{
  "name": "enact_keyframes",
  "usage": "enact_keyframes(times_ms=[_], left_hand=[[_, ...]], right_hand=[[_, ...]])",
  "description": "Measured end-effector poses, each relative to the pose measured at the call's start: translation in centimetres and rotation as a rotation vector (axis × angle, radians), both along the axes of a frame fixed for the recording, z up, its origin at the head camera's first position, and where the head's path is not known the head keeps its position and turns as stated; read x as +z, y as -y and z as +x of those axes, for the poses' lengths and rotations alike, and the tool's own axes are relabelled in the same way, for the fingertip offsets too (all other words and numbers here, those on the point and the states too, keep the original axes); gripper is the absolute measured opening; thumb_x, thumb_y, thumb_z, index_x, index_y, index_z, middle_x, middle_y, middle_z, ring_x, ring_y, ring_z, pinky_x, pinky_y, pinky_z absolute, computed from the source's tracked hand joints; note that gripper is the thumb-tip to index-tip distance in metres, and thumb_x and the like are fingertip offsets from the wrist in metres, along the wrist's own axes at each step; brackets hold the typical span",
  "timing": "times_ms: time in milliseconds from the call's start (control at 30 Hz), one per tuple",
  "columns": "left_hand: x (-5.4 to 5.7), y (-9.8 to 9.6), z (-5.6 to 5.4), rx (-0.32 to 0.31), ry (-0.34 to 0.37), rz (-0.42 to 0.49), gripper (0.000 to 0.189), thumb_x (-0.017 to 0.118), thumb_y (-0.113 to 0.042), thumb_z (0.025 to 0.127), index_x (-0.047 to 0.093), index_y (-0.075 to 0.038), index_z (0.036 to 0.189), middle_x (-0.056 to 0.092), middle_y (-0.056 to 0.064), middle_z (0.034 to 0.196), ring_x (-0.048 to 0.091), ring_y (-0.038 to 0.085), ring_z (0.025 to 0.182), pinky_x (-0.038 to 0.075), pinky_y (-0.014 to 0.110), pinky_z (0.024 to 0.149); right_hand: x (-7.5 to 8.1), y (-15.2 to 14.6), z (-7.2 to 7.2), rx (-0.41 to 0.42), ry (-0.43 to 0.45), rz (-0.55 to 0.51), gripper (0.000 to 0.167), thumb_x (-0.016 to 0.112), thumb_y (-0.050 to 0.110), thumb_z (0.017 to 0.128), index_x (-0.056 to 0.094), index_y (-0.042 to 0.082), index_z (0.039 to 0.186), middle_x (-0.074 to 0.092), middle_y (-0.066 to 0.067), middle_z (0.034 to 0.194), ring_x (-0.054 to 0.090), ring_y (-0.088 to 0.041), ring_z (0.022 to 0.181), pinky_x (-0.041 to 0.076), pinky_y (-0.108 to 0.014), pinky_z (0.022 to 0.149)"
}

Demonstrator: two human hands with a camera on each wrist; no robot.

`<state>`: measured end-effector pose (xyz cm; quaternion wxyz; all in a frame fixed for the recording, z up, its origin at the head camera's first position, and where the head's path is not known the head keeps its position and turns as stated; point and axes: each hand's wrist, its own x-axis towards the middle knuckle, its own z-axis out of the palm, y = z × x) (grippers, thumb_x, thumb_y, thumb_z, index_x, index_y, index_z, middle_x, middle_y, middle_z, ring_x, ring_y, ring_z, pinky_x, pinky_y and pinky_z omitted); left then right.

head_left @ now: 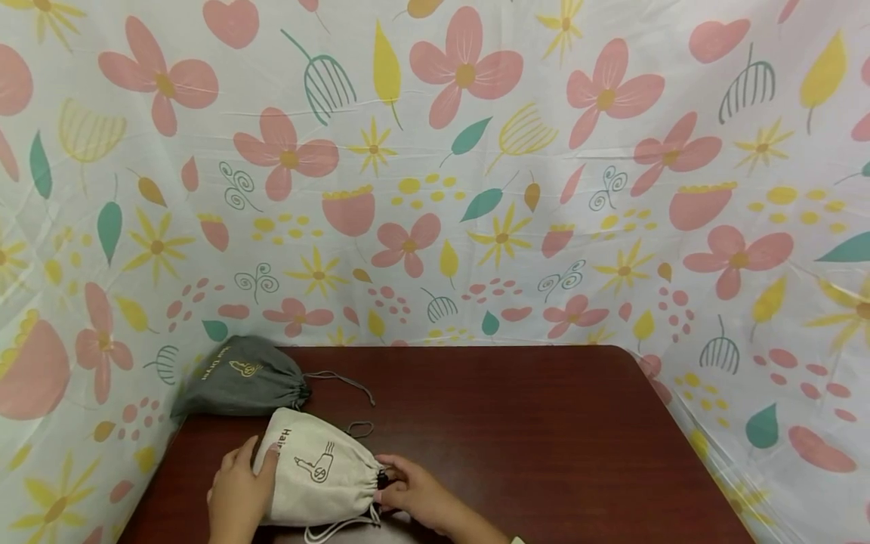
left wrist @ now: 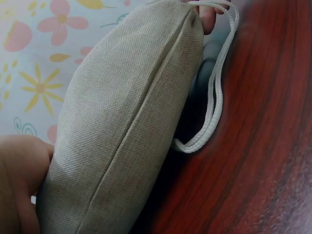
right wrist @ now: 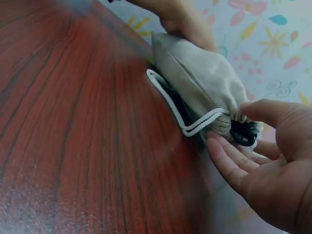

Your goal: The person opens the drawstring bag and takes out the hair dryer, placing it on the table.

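Observation:
A cream cloth drawstring bag (head_left: 309, 495), printed with a hair dryer, lies at the table's near left. My left hand (head_left: 238, 495) holds its wide end, thumb on top; part of that hand (left wrist: 22, 180) shows beside the cloth in the left wrist view. At the gathered neck, my right hand (head_left: 424, 495) grips the bag with the thumb on one side and fingers on the other. Something black and looped (right wrist: 242, 135) pokes out of the mouth in the right wrist view. A white drawstring (right wrist: 170, 108) hangs in a loop from the neck. The bag's contents are hidden.
Behind the cream bag, a grey drawstring bag (head_left: 251, 385) with a gold hair dryer print lies at the table's left edge, its cord trailing right. The dark red wooden table (head_left: 530, 438) extends rightward. A flower-patterned cloth (head_left: 435, 151) hangs around the back and sides.

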<state>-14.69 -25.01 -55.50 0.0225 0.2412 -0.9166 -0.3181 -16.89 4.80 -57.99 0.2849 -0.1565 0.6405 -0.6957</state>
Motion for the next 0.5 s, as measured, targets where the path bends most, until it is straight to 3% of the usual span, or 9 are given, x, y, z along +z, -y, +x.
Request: enact_keyframes(times_ms=[100,200,500], left_hand=[[-0.02,0.24,-0.18,-0.047,0.058,0.013,0.090,0.032,-0.071,0.098,0.040,0.002,0.150,0.039,0.039,0.145,0.043,0.062,0.126,0.035,0.074,0.100],[0.05,0.29,-0.26,-0.073,0.070,0.014,0.090,0.033,-0.070,0.099,0.039,0.005,0.149,0.044,0.040,0.141,0.047,0.061,0.124,0.039,0.072,0.099],[-0.01,0.11,-0.27,-0.071,0.060,0.007,0.086,0.040,-0.065,0.099,0.040,0.006,0.148,0.048,0.041,0.137,0.049,0.061,0.121,0.042,0.071,0.095]], right_hand=[[0.02,-0.04,-0.01,0.001,-0.014,0.020,0.061,0.067,0.002,0.092,0.044,-0.001,0.149,0.062,-0.013,0.119,0.067,-0.014,0.091,0.059,-0.033,0.084],[0.07,-0.03,-0.02,0.000,-0.043,0.042,0.060,0.067,0.003,0.092,0.045,0.000,0.148,0.062,-0.013,0.118,0.068,-0.014,0.089,0.059,-0.029,0.081],[-0.28,0.28,0.10,-0.017,-0.102,0.126,0.054,0.071,0.008,0.091,0.054,0.004,0.142,0.062,-0.005,0.110,0.066,-0.007,0.084,0.052,-0.018,0.072]])
